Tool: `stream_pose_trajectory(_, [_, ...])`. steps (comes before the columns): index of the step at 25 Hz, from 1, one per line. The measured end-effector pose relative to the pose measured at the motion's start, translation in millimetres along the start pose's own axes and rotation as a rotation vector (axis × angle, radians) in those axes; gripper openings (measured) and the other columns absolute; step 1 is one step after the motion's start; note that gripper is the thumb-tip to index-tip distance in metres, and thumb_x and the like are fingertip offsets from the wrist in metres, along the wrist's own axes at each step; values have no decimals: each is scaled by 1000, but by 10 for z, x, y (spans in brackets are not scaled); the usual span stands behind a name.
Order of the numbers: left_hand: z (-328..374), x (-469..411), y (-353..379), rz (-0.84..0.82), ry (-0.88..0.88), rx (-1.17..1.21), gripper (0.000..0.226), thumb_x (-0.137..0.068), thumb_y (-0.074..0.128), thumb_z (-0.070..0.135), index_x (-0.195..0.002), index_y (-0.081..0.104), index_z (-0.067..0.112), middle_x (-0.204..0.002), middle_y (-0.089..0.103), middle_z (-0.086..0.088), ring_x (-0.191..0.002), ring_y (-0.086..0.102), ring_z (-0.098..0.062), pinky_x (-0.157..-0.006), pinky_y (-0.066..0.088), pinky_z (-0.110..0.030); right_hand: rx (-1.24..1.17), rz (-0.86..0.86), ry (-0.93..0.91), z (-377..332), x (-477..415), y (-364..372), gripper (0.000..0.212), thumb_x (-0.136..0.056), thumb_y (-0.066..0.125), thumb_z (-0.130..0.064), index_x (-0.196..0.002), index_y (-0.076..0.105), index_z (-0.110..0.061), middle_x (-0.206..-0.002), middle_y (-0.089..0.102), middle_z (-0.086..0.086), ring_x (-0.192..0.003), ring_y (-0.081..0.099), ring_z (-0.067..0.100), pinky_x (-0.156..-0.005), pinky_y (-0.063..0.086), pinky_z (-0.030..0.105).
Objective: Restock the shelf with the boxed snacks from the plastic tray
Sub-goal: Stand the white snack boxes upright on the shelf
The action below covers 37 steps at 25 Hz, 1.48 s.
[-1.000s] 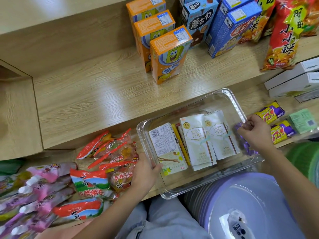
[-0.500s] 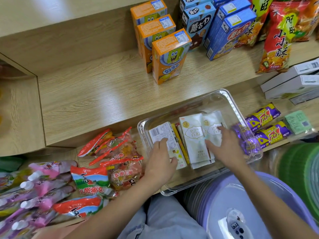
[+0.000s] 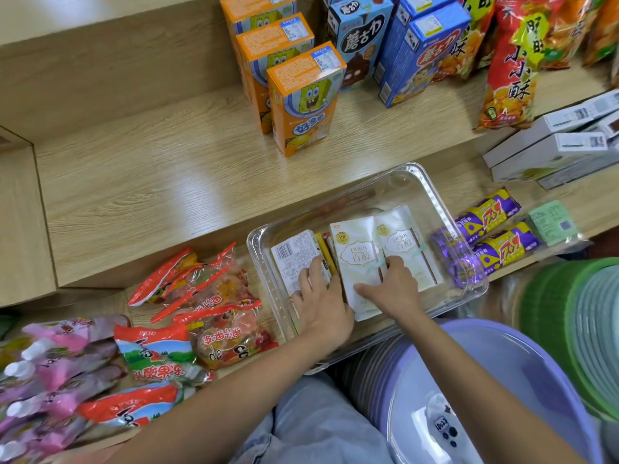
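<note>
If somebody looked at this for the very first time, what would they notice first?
Probably the two bare hands, left hand and right hand, reaching into the clear plastic tray at centre, resting on its pale white snack boxes. Next, the bright orange cartoon-sponge boxes standing in a row on the wooden shelf above.

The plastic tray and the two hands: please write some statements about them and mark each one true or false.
1. Both hands are inside the clear plastic tray. True.
2. The left hand rests on the box with its barcode side up. True.
3. The right hand is lifting an orange box from the shelf. False: it lies on the white boxes in the tray.
4. The tray is empty. False: several boxes lie flat in it.
5. Three orange boxes stand upright on the upper shelf. True.
</note>
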<state>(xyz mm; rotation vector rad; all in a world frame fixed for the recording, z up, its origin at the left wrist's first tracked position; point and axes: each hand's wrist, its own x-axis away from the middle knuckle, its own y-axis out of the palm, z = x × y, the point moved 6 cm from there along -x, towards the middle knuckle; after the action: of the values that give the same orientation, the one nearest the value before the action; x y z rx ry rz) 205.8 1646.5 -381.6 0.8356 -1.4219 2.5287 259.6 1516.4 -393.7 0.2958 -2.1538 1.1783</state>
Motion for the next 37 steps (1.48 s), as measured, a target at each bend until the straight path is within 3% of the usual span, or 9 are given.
stream_pose_trajectory(5, [2, 9, 6, -19, -4, 101, 39, -82, 56, 24, -121, 53, 24, -155, -2, -1, -139, 0, -27, -110, 18, -44, -250, -28, 51, 63, 0, -25, 68, -63, 83, -22, -113, 37, -16, -106, 61, 8, -100, 60, 29, -88, 51, 46])
stream_pose_trajectory(9, [-53, 13, 37, -9, 18, 180, 26, -87, 56, 30, -110, 64, 19, -156, 3, 3, -138, 6, -26, -112, 16, -35, -360, -30, 12, 38, 24, -102, 67, -64, 82, -11, -116, 39, -16, -87, 52, -7, -89, 61, 24, -81, 55, 42])
stream_pose_trajectory(13, [-151, -10, -24, -5, 61, 303, 39, -84, 60, 18, -122, 59, 19, -153, 15, 4, -135, 18, -23, -110, 19, -25, -537, -168, 56, 83, 23, -70, 65, -64, 83, -8, -115, 43, -16, -98, 56, -1, -90, 61, 20, -76, 54, 33])
stream_pose_trajectory(15, [-179, -19, -74, -6, 69, 376, 47, -83, 60, 13, -129, 54, 19, -150, 23, 4, -133, 25, -20, -106, 22, -19, -590, -208, 82, 143, 0, -68, 65, -63, 83, -5, -118, 50, -8, -107, 62, 8, -94, 63, 24, -79, 54, 37])
stream_pose_trajectory(18, [-227, -18, -146, -12, 36, 573, 52, -83, 63, 12, -133, 48, 18, -140, 37, 2, -125, 41, -15, -107, 35, -28, -711, -204, 78, 211, 25, -124, 61, -60, 83, 1, -115, 57, -3, -112, 66, 14, -96, 66, 28, -83, 55, 41])
stream_pose_trajectory(23, [-150, 44, -197, -211, -60, 1058, 71, -80, 72, 10, -140, 34, 22, -120, 52, 6, -106, 55, -13, -84, 52, -29, -999, -376, -16, 114, 205, -256, 85, -42, 90, -20, -120, 58, -6, -113, 71, 12, -101, 69, 29, -73, 59, 36])
stream_pose_trajectory(25, [-132, 58, -214, -226, -11, 1107, 73, -78, 74, 12, -138, 36, 28, -115, 56, 4, -107, 58, -17, -86, 52, -29, -1022, -443, -62, -3, 285, -289, 92, -39, 92, -27, -122, 58, -6, -115, 70, 13, -104, 67, 29, -73, 58, 35])
stream_pose_trajectory(30, [-274, 92, -406, -152, -7, 1198, 71, -73, 76, 12, -136, 44, 17, -118, 63, -13, -107, 63, -30, -90, 54, -42, -975, -422, -174, -269, 434, -374, 71, -58, 83, -23, -123, 56, -11, -117, 69, 11, -105, 66, 31, -81, 56, 51])
stream_pose_trajectory(37, [-777, 247, -1038, 94, -2, 1313, 62, -79, 64, -9, -131, 44, 19, -116, 65, -6, -104, 64, -22, -86, 56, -39, -1026, -420, -304, -832, 556, -493, 61, -63, 72, -8, -122, 55, -9, -110, 72, 8, -98, 70, 22, -71, 58, 30])
